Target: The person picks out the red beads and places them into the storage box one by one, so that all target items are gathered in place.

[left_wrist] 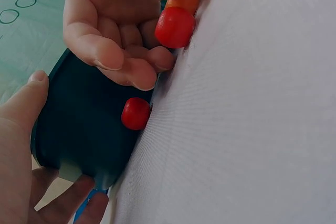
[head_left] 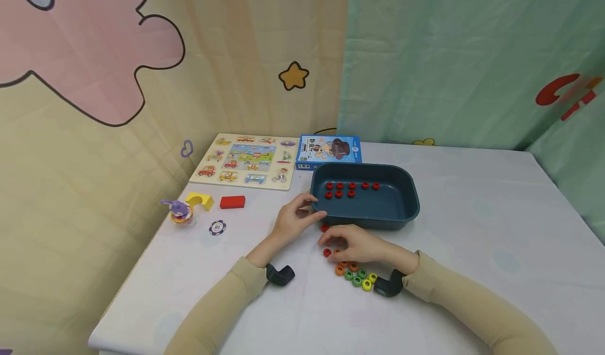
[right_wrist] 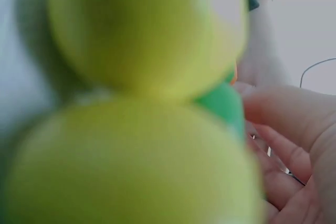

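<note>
A dark blue tray stands on the table with several red beads in it. Around its left end my left hand is spread, thumb and fingers touching the corner. My right hand hovers low in front of the tray, fingers loosely bent, with nothing visible between them. Near its fingertips are a red bead and another red bead close to the tray wall. Orange beads, green beads and yellow beads lie below that hand, partly covered by it.
Behind the tray lies a blue game box, beside a wooden picture puzzle. Further left are a red block, a yellow arch block, a purple toy figure and a round chip. Curtains hang behind the table.
</note>
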Motion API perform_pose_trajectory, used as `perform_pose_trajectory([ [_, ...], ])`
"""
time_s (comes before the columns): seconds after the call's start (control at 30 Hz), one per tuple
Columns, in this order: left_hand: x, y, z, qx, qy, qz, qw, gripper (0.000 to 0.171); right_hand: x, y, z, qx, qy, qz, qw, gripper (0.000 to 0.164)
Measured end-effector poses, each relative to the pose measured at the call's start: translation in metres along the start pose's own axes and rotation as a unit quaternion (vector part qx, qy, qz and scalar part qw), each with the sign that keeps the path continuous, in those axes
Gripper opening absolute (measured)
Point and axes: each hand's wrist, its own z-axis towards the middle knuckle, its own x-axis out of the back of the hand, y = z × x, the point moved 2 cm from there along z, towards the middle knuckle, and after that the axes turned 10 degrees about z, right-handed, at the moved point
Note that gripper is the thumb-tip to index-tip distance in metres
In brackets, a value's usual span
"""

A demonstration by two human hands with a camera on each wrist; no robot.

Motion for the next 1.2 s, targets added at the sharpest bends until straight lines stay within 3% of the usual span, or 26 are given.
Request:
perform_pose_trajectory([
  [0.23,0.001,0.002,0.0,0.006,-0.003,-0.017,0.9998,0.036,-0.001,0.002,0.004,0.0,0.005,-0.008,1.0,0.023],
  [0.4,0.007,0.021,-0.003,0.0,-0.008,-0.032,0.9995,0.036,-0.001,-0.001,0.003,0.007,0.006,-0.017,1.0,0.02],
  [0.6,0.012,0.035,-0.004,0.001,-0.017,-0.019,0.9997,0.035,0.01,-0.023,-0.006,0.044,-0.002,-0.011,0.999,0.021],
  [0.73,0.013,0.037,-0.004,0.001,-0.014,-0.021,0.9997,0.035,0.033,-0.054,-0.013,0.063,0.013,-0.004,0.998,0.02],
  [0.83,0.013,0.036,-0.004,0.006,-0.014,-0.024,0.9996,0.036,0.06,-0.067,-0.015,0.053,0.042,-0.013,0.998,0.02],
  [1.07,0.006,0.015,-0.002,0.025,-0.008,-0.016,0.9995,0.035,0.129,-0.025,-0.002,-0.033,0.084,0.003,0.996,0.027],
  [1.2,0.01,0.029,-0.005,0.021,-0.012,-0.021,0.9995,0.035,0.151,-0.003,0.007,-0.078,0.067,0.015,0.995,0.028],
])
